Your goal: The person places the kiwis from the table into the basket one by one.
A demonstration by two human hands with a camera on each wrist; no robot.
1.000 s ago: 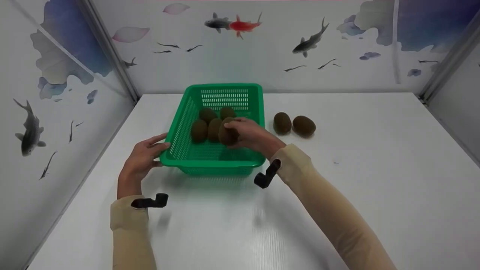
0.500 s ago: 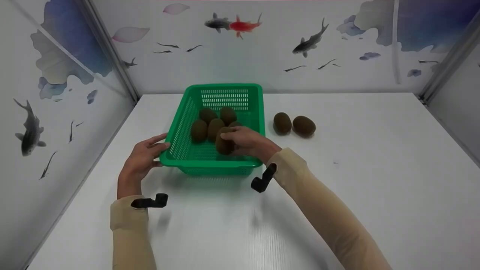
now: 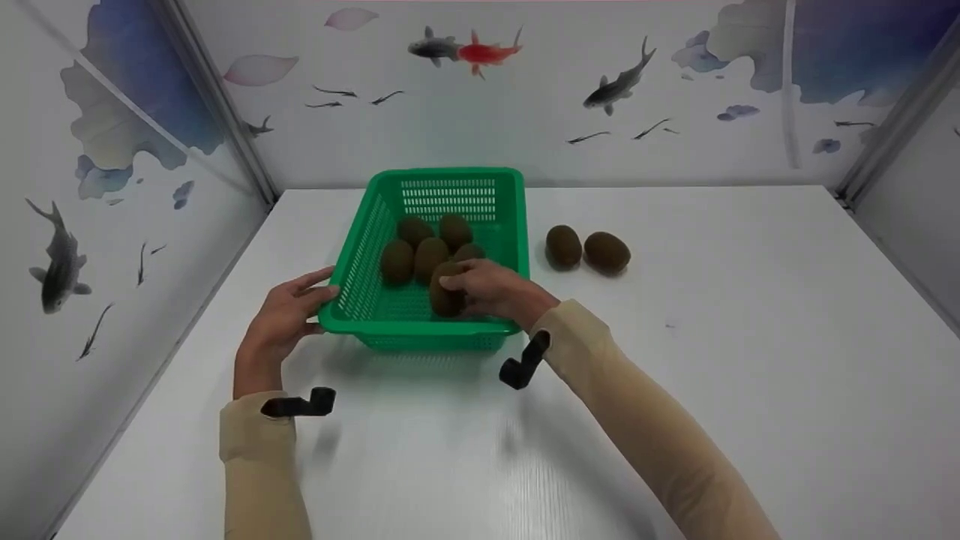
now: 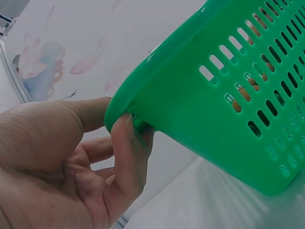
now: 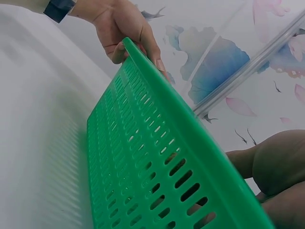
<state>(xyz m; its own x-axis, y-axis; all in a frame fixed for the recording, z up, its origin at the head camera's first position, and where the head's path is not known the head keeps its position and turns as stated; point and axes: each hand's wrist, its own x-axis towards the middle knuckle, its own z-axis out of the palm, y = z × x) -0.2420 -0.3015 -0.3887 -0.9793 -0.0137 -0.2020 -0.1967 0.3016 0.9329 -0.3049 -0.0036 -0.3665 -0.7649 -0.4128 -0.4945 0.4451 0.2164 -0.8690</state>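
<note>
A green plastic basket (image 3: pixel 424 328) with slotted walls stands on the white table. At its left front corner my left hand (image 3: pixel 283 315) grips the rim; in the left wrist view the thumb lies over the rim and the fingers (image 4: pixel 125 157) curl beneath it. Inside the basket, near its front right, my right hand (image 3: pixel 491 289) holds a brown kiwi (image 3: pixel 444 295), thumb across its top. Several other kiwis (image 3: pixel 397 262) lie behind and left of it on the basket floor. The basket wall (image 5: pixel 128 143) hides most of the right hand's grip in the right wrist view.
Two more kiwis, one upright-looking (image 3: pixel 564 247) and one slanted (image 3: pixel 607 253), lie side by side on the table right of the basket. A back wall (image 3: pixel 540 150) with painted fish and a left side wall (image 3: pixel 112 247) bound the white table (image 3: pixel 712 390).
My right hand has moved toward the front of the basket with its kiwi, uncovering another kiwi behind it. The left hand and the basket have stayed put.
</note>
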